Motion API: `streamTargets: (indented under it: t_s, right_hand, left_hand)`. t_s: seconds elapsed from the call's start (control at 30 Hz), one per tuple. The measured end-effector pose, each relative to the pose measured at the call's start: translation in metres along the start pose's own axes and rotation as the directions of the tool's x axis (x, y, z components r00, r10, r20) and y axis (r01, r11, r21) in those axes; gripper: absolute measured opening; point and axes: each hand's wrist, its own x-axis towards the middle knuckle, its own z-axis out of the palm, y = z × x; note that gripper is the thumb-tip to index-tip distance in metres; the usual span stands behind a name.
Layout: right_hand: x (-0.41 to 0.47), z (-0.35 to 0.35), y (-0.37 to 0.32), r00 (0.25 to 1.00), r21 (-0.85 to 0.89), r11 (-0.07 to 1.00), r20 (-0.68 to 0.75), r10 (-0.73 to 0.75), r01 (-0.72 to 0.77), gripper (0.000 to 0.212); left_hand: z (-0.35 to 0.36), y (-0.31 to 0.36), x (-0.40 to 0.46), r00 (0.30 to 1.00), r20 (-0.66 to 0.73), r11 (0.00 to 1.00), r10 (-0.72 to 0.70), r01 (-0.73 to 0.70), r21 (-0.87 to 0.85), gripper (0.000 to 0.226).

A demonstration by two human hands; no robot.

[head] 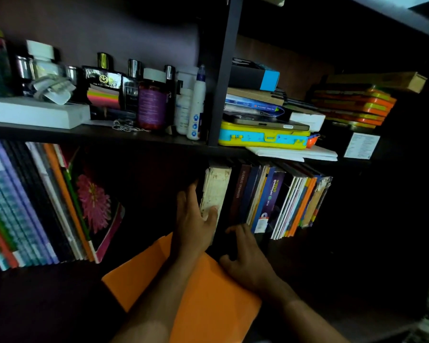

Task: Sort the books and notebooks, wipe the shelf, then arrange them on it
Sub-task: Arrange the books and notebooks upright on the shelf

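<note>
Right now the left hand (193, 219) holds the old white book (214, 191) at the left end of the standing books (278, 201), thumb on its spine, fingers behind it. At its 4 o'clock the right hand (245, 258) curls round a dark book beside it. An orange folder (208, 293) lies under both arms on the lower shelf (47, 293).

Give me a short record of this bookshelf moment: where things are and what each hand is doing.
place: dark bookshelf
lower shelf, left: leaning books
lower shelf, right: upright books
left hand: grips the worn white book at the row's left end
right hand: fingers curled on a dark book beside it
under forearms: orange folder
upper shelf: bottles, yellow case
</note>
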Motion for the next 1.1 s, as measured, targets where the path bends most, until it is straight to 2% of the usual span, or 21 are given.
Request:
streamTargets:
  t_s: [0.07, 0.2, 0.27, 0.3, 0.33, 0.4, 0.43, 0.47, 0.5, 0.6, 0.63, 0.7, 0.77, 0.87, 0.93, 1.0, 1.1]
  right_hand:
    - [-0.001, -0.002, -0.001, 0.998, 0.034, 0.999, -0.053, 0.026, -0.024, 0.044]
    - [-0.006, -0.01, -0.002, 0.979, 0.153, 0.988, -0.201, 0.042, -0.011, 0.008]
    - [-0.008, -0.01, -0.001, 0.984, 0.176, 0.984, -0.178, 0.021, 0.011, 0.01]
    - [-0.008, -0.011, -0.001, 0.992, 0.168, 0.986, -0.123, 0.003, 0.018, 0.015]
    - [-0.008, -0.011, -0.003, 0.998, 0.145, 0.989, -0.057, -0.02, 0.028, 0.02]
    - [-0.004, -0.009, -0.001, 0.997, 0.032, 0.997, 0.044, -0.065, 0.064, 0.028]
    - [-0.005, -0.007, -0.004, 0.993, 0.01, 0.996, 0.075, -0.087, 0.086, 0.031]
    - [-0.004, -0.01, -0.002, 0.99, -0.012, 0.994, 0.097, -0.106, 0.108, 0.033]
    - [-0.009, -0.007, -0.007, 0.983, 0.007, 0.991, 0.124, -0.134, 0.134, 0.033]
    - [-0.016, -0.007, -0.012, 0.967, 0.043, 0.979, 0.149, -0.205, 0.201, 0.033]
    - [-0.016, -0.01, -0.01, 0.966, 0.065, 0.977, 0.15, -0.212, 0.204, 0.035]
    - [-0.018, -0.011, -0.007, 0.961, 0.142, 0.97, 0.166, -0.22, 0.197, 0.04]
    - [-0.018, -0.009, -0.004, 0.953, 0.196, 0.957, 0.176, -0.247, 0.212, 0.046]
    - [-0.017, -0.005, 0.002, 0.933, 0.22, 0.936, 0.173, -0.315, 0.276, 0.057]
    - [-0.018, -0.003, 0.002, 0.927, 0.297, 0.913, 0.166, -0.337, 0.279, 0.056]
    - [-0.02, -0.004, -0.001, 0.931, 0.448, 0.868, 0.177, -0.318, 0.212, 0.049]
    - [-0.026, -0.007, -0.008, 0.951, 0.605, 0.786, 0.148, -0.271, 0.129, 0.033]
  left_hand:
    - [-0.002, 0.001, 0.001, 0.998, 0.045, 0.999, -0.036, 0.035, 0.018, 0.079]
    - [-0.029, 0.008, 0.014, 0.979, 0.171, 0.993, -0.11, 0.115, -0.018, 0.076]
    - [-0.054, -0.001, 0.005, 0.969, 0.212, 0.992, -0.126, 0.128, 0.005, 0.07]
    - [-0.066, -0.008, -0.004, 0.965, 0.211, 0.985, -0.154, 0.134, 0.109, 0.067]
    - [-0.081, -0.019, -0.02, 0.953, 0.229, 0.946, -0.197, 0.123, 0.301, 0.067]
    - [-0.105, -0.035, -0.055, 0.896, 0.32, 0.736, -0.307, 0.011, 0.676, 0.079]
    - [-0.117, -0.036, -0.073, 0.866, 0.343, 0.65, -0.365, -0.027, 0.759, 0.086]
    - [-0.12, -0.035, -0.082, 0.853, 0.344, 0.63, -0.393, -0.022, 0.776, 0.091]
    - [-0.13, -0.031, -0.092, 0.836, 0.304, 0.611, -0.456, 0.046, 0.79, 0.098]
    - [-0.141, -0.022, -0.087, 0.801, 0.254, 0.596, -0.542, 0.153, 0.788, 0.116]
    - [-0.143, -0.017, -0.08, 0.778, 0.254, 0.585, -0.574, 0.173, 0.792, 0.11]
    - [-0.15, -0.005, -0.073, 0.732, 0.264, 0.598, -0.628, 0.238, 0.765, 0.082]
    - [-0.156, 0.006, -0.067, 0.721, 0.257, 0.627, -0.643, 0.303, 0.718, 0.061]
    - [-0.163, 0.028, -0.059, 0.765, 0.254, 0.712, -0.592, 0.348, 0.61, 0.055]
    - [-0.166, 0.051, -0.052, 0.796, 0.238, 0.764, -0.557, 0.377, 0.524, 0.041]
    - [-0.166, 0.077, -0.042, 0.823, 0.213, 0.796, -0.526, 0.389, 0.464, 0.036]
    - [-0.169, 0.114, -0.033, 0.812, 0.277, 0.837, -0.514, 0.405, 0.367, 0.025]
